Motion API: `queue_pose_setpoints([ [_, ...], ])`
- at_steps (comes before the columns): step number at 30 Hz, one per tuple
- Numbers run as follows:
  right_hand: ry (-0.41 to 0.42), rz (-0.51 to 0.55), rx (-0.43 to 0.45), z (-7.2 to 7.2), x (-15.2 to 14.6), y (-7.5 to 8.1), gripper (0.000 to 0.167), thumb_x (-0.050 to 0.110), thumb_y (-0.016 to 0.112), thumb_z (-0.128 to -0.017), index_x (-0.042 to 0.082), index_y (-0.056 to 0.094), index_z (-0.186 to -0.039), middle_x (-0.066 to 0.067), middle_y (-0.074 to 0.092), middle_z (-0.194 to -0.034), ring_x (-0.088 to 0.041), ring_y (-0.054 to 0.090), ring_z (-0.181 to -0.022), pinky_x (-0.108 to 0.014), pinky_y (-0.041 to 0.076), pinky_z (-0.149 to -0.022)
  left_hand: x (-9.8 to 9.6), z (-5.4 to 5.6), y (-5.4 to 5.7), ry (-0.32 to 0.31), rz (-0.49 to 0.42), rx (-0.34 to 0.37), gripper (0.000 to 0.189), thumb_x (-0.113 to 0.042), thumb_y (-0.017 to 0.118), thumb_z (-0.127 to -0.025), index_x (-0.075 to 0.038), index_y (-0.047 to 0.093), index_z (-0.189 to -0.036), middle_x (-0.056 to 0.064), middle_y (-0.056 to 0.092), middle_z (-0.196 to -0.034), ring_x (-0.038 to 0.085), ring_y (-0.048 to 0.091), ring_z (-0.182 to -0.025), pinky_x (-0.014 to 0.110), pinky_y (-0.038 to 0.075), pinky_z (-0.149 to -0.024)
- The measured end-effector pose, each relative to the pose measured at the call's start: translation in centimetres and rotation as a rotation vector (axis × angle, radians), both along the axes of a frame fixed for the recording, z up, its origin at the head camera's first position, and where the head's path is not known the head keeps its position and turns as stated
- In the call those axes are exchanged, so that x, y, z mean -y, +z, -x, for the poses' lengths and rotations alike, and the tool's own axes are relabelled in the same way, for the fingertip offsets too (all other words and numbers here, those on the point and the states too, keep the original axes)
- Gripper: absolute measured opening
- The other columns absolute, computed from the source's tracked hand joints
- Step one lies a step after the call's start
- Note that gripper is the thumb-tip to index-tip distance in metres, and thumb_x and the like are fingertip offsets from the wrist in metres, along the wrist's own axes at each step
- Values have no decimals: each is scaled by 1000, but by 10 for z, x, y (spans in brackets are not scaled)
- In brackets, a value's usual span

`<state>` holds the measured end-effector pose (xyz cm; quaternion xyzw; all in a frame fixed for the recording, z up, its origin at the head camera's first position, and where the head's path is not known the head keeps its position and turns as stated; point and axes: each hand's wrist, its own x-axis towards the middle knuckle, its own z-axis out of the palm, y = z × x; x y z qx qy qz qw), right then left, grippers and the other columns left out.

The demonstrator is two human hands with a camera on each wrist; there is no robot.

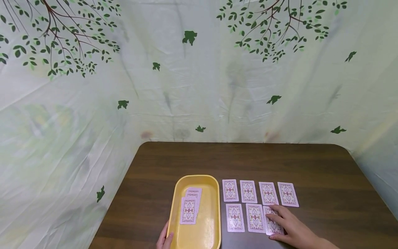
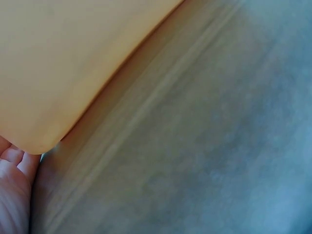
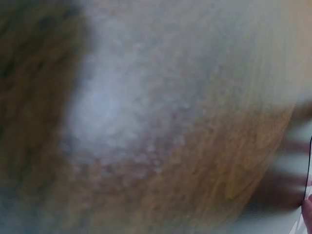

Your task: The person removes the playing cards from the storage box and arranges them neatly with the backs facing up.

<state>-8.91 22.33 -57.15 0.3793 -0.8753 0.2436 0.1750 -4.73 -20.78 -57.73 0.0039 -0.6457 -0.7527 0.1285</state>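
In the head view my left hand (image 1: 164,238) grips the left rim of a yellow tray (image 1: 216,207), thumb at the inner edge and fingers outside. The left wrist view shows part of this hand (image 2: 14,190) against the tray's edge (image 2: 73,107). A few overlapping face-down playing cards (image 1: 188,211) lie in the tray. My right hand (image 1: 290,226) holds a patterned playing card (image 1: 273,226) by its edges, fingers at the far end and thumb at the near end. That card lies at the right of the lower row, partly hidden by the fingers.
Behind it runs an upper row of several face-down cards (image 1: 248,192). Two more cards, one at left (image 1: 235,218) and one in the middle (image 1: 255,218), share the lower row. The brown wooden table (image 1: 242,157) meets a leaf-print cloth (image 1: 217,86) at the back.
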Motion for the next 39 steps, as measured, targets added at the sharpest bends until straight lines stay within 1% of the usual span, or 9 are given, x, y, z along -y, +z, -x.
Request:
queue_pose_setpoints([
  [6,-15,-26,0,-4,1,0,61,41,76,-70,4,62,-117,-20,50,-122,-31,44,-108,-16,14,-101,-1,-1,1,8,-2,13,55,-1,41,-92,-51,57,-110,-22,58,-98,3,58,-76,17,48,-63],
  [13,-34,-66,8,-8,0,0,55,41,74,-73,6,63,-114,-19,50,-124,-33,44,-108,-14,11,-102,-1,0,1,24,7,11,55,0,42,-91,-50,57,-110,-22,59,-98,3,58,-76,17,47,-63],
  [18,-14,-66,22,-6,-2,2,52,40,74,-74,8,63,-113,-17,50,-123,-33,45,-108,-14,12,-101,0,-1,0,26,7,28,53,-2,43,-92,-50,58,-109,-22,59,-97,3,58,-76,17,48,-63],
  [21,6,-61,22,-4,-3,2,52,40,74,-73,9,63,-113,-16,50,-123,-31,45,-108,-14,13,-101,0,-1,0,18,8,34,53,-3,43,-92,-51,57,-109,-23,59,-97,3,58,-76,17,48,-63],
  [26,26,-51,10,-1,-4,3,52,40,75,-72,11,62,-114,-15,49,-123,-29,46,-107,-14,14,-100,-1,-1,1,24,5,49,54,-3,43,-92,-52,57,-107,-22,59,-96,4,58,-75,18,48,-63],
  [33,33,-55,10,0,-5,4,53,37,75,-73,11,61,-117,-14,49,-123,-26,48,-105,-11,17,-98,-1,1,0,11,2,-40,58,4,39,-90,-47,57,-112,-21,59,-100,4,58,-78,17,48,-64],
  [36,27,-62,15,0,-5,5,53,37,75,-74,11,61,-117,-14,49,-123,-26,49,-105,-10,16,-98,-1,2,0,8,6,-42,59,4,39,-90,-47,57,-113,-21,59,-100,3,58,-77,17,48,-64],
  [39,21,-64,13,-1,-6,6,53,37,75,-74,10,61,-117,-14,50,-122,-26,49,-105,-10,15,-98,-1,1,1,10,7,-24,58,3,39,-90,-48,57,-111,-21,59,-98,4,58,-77,17,48,-64],
])
